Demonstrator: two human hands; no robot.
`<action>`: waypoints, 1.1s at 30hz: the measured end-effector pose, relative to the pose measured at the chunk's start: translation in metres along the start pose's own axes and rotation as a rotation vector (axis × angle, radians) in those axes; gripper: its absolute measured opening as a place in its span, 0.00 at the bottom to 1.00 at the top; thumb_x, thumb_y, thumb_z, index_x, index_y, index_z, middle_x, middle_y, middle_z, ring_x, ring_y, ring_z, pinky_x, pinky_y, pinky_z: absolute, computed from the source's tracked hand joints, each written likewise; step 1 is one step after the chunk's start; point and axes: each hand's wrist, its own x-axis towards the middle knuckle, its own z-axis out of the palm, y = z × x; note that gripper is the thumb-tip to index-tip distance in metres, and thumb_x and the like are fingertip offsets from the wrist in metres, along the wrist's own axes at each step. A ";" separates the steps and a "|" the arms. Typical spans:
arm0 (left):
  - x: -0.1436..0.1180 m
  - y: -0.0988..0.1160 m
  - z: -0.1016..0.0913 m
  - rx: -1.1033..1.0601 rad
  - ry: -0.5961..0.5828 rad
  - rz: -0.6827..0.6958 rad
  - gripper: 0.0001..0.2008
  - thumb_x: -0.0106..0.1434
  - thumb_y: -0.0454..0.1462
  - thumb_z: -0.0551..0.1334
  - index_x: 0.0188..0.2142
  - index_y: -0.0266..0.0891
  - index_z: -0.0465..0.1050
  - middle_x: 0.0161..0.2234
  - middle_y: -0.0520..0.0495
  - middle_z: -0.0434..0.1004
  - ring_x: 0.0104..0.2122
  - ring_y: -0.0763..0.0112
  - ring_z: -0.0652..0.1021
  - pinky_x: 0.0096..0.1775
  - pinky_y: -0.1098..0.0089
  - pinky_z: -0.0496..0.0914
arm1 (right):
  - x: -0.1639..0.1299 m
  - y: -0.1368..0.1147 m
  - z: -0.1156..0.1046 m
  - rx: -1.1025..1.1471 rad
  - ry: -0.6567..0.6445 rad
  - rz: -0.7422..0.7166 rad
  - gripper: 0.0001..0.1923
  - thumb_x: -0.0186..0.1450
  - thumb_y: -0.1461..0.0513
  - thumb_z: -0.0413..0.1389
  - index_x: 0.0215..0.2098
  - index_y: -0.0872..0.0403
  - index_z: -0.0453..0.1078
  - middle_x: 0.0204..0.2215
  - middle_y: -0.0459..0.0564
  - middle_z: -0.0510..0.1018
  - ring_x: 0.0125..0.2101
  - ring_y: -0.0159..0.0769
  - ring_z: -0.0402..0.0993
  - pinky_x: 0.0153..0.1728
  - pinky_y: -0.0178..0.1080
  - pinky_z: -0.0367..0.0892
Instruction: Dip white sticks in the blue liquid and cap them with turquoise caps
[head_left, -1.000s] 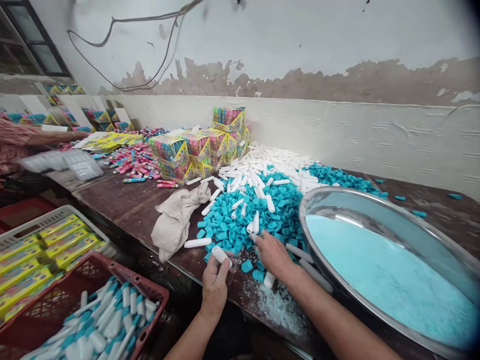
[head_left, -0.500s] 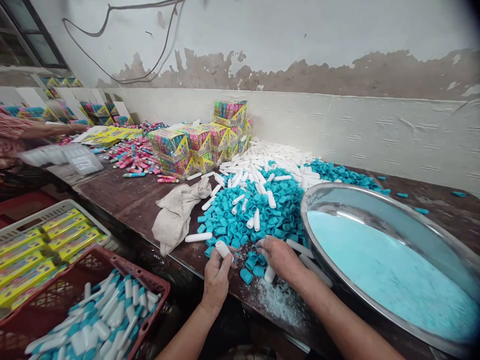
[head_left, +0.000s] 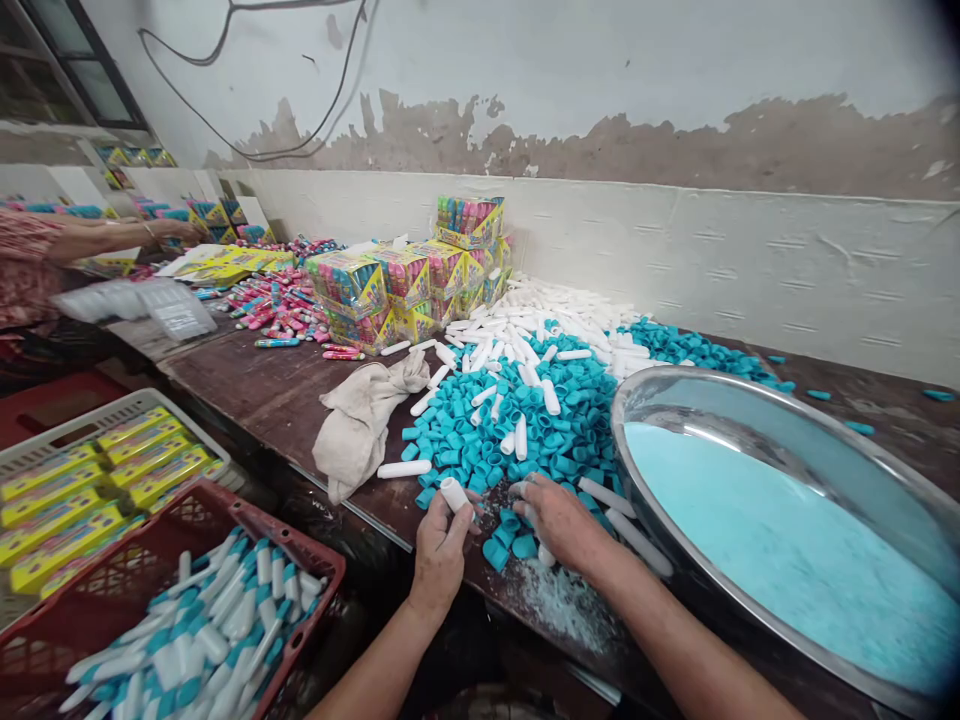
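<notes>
white tube half hidden in left hand

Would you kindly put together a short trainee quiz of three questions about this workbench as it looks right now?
1. True or false: the left hand holds a white tube.
2. What fills the steel basin? A) red liquid B) light blue powder C) yellow boxes
3. Fill in: the right hand rests at the near edge of the pile of loose blue ____.

Key: 1 true. 2 B. 3 caps.
</notes>
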 end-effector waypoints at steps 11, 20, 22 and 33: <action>-0.001 0.003 0.000 -0.021 -0.007 -0.001 0.11 0.61 0.41 0.53 0.37 0.36 0.67 0.33 0.48 0.72 0.29 0.70 0.72 0.31 0.71 0.66 | -0.004 0.007 0.008 0.310 0.080 0.013 0.13 0.58 0.63 0.50 0.41 0.54 0.69 0.31 0.48 0.75 0.33 0.35 0.70 0.35 0.36 0.64; -0.002 0.009 0.001 0.017 -0.051 -0.008 0.12 0.60 0.41 0.54 0.36 0.35 0.68 0.29 0.49 0.72 0.25 0.72 0.71 0.31 0.71 0.66 | -0.010 0.015 0.001 0.796 -0.005 0.070 0.11 0.60 0.59 0.47 0.39 0.55 0.63 0.20 0.41 0.68 0.21 0.30 0.67 0.23 0.32 0.63; -0.002 0.008 0.001 0.025 -0.059 -0.002 0.11 0.60 0.41 0.54 0.36 0.35 0.68 0.29 0.49 0.72 0.24 0.73 0.71 0.31 0.71 0.66 | -0.008 0.014 0.002 0.549 0.109 0.047 0.11 0.59 0.63 0.48 0.40 0.54 0.65 0.28 0.45 0.71 0.28 0.32 0.69 0.30 0.34 0.64; -0.001 0.007 0.000 0.013 -0.064 0.003 0.11 0.60 0.41 0.54 0.37 0.35 0.67 0.29 0.48 0.71 0.25 0.72 0.71 0.31 0.71 0.66 | -0.007 -0.015 0.008 -0.314 -0.002 -0.195 0.05 0.58 0.64 0.53 0.33 0.55 0.70 0.37 0.54 0.67 0.40 0.43 0.62 0.39 0.41 0.57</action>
